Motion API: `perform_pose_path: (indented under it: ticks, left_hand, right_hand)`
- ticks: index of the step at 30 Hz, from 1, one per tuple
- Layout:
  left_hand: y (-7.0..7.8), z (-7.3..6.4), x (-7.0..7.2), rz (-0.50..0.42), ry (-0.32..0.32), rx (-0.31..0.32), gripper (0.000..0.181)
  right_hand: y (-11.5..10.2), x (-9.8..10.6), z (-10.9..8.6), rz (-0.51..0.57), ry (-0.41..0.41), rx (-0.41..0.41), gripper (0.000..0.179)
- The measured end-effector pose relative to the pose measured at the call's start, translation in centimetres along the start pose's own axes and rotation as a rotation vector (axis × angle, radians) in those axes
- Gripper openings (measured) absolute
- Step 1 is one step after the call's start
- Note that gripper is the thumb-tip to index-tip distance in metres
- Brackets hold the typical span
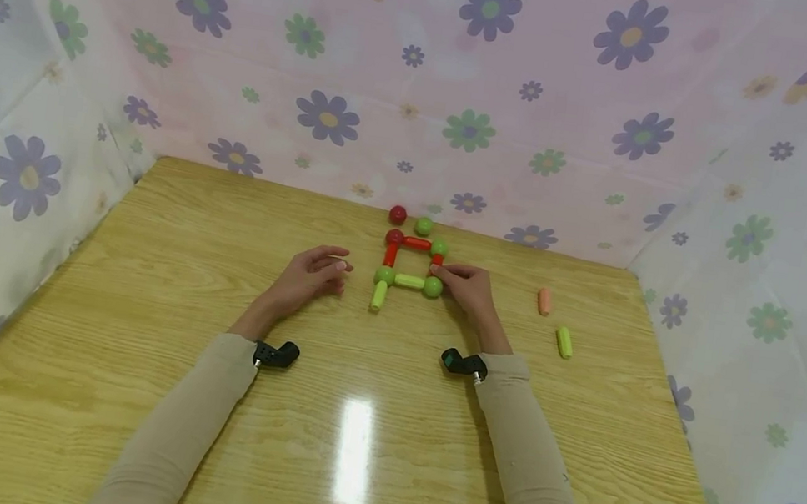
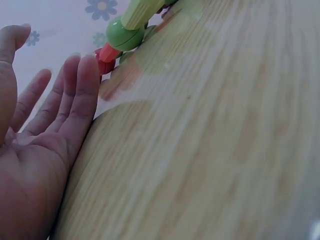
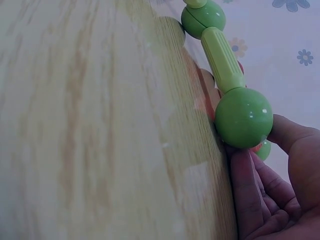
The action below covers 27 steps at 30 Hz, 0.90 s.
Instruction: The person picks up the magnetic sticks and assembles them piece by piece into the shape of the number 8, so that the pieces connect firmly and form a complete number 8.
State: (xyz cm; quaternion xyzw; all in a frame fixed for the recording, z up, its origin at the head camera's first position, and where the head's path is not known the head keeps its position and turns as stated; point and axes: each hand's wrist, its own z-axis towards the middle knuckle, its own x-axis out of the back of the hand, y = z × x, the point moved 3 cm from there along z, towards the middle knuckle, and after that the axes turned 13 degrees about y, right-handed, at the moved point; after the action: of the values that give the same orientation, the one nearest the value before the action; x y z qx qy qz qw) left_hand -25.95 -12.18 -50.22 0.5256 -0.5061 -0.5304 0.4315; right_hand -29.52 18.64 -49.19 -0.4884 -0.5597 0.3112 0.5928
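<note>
A square of rods and balls lies on the table: a red ball (image 1: 394, 237) at its back left corner, green balls (image 1: 433, 288) at the others. Red rods (image 1: 417, 244) form three sides, and a yellow-green rod (image 1: 410, 282) forms the near side. Another yellow-green rod (image 1: 379, 296) sticks out toward me from the near left ball. My right hand (image 1: 470, 290) pinches the right-side red rod (image 1: 437, 259); in the right wrist view the near green ball (image 3: 244, 118) mostly hides that grip. To the left of the square, my left hand (image 1: 311, 278) holds nothing, its fingers loosely bent.
Behind the square sit a loose red ball (image 1: 397, 215) and a loose green ball (image 1: 423, 226), near the flowered cloth backdrop (image 1: 385, 157). Right of my right hand lie an orange rod (image 1: 544, 301) and a yellow-green rod (image 1: 564, 342) on the wooden table (image 1: 317, 460).
</note>
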Motion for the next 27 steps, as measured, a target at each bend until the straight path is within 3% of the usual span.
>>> perform_pose_path:
  ticks: [8, 27]
  left_hand:
    - [-0.3, 0.9, -0.6, -0.016, 0.075, -0.092, 0.053]
    - [0.0, 5.2, -2.6, -0.053, 0.172, -0.146, 0.045]
  right_hand:
    - [0.2, -0.2, 0.1, 0.011, -0.002, -0.005, 0.041]
    - [0.0, 0.0, 0.0, -0.015, -0.008, -0.001, 0.044]
